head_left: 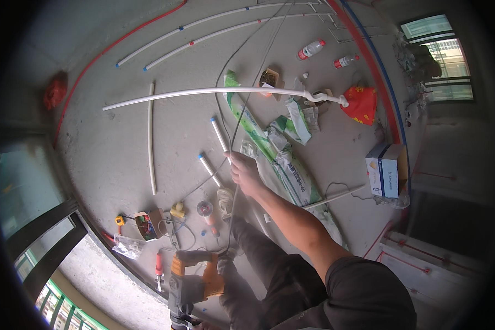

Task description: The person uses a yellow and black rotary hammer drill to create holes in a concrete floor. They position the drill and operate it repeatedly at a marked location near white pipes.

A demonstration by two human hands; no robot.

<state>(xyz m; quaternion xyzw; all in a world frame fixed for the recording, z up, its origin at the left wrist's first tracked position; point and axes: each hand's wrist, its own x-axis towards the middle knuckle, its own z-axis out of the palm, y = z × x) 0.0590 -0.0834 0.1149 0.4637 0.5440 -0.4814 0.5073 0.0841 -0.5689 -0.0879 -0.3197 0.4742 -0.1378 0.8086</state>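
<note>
My right hand (244, 175) reaches forward over the floor, its fingers closed on a dark power cord (237, 131). From there the cord runs down to an orange and grey rotary hammer (206, 278) at the lower edge. A sliver of my left hand (206, 326) shows at the hammer's lower end and appears to support it; most of those fingers are cut off. Beyond the right hand lies a white pipe (219, 132) with a blue cap, partly hidden by that hand. A second blue-capped pipe (209, 169) ends near my shoe (225, 202).
A long white pipe (203, 91) with a bent fitting crosses ahead. Green-white plastic wrapping (294, 176) lies right of centre, a carton (386, 171) farther right. An angle grinder (206, 212), a box of small parts (147, 224) and a tape measure (120, 220) lie left.
</note>
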